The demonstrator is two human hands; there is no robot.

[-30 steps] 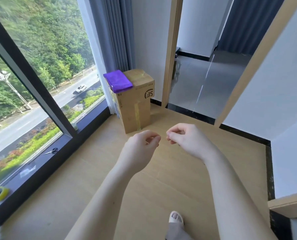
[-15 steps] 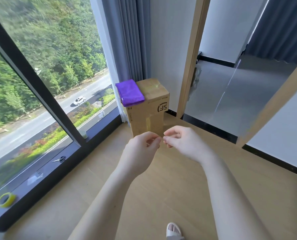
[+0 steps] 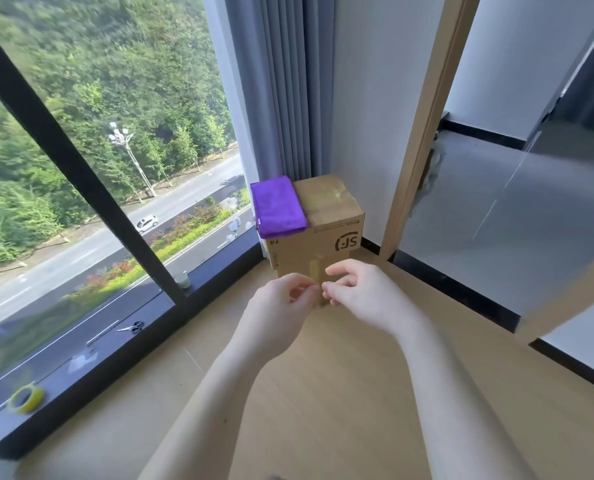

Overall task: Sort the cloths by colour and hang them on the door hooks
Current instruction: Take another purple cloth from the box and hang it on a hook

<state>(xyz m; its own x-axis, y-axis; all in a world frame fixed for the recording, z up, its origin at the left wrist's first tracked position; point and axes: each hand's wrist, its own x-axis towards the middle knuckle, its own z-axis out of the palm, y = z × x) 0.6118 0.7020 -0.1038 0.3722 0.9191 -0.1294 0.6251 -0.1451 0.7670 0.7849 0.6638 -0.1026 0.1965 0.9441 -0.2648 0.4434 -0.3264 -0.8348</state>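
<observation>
A folded purple cloth [image 3: 278, 206] lies on the left half of the top of a tall cardboard box [image 3: 326, 244] standing in the corner by the window. My left hand [image 3: 281, 306] and my right hand [image 3: 361, 292] are held up side by side in front of the box's lower face, fingertips almost meeting. Both have curled fingers and hold nothing that I can see. Neither hand touches the cloth, which is above and beyond them. No door hooks are in view.
A grey curtain [image 3: 281, 81] hangs behind the box. A wooden door frame [image 3: 423, 126] opens to another room on the right, and a door edge [image 3: 565, 289] juts in from the right. On the dark window sill lie scissors [image 3: 131, 328], a yellow tape roll [image 3: 26, 398] and a small cup [image 3: 181, 279].
I have come closer to the box, so it and the purple cloth now look larger. My hands stay together in front of me, fingers still curled.
</observation>
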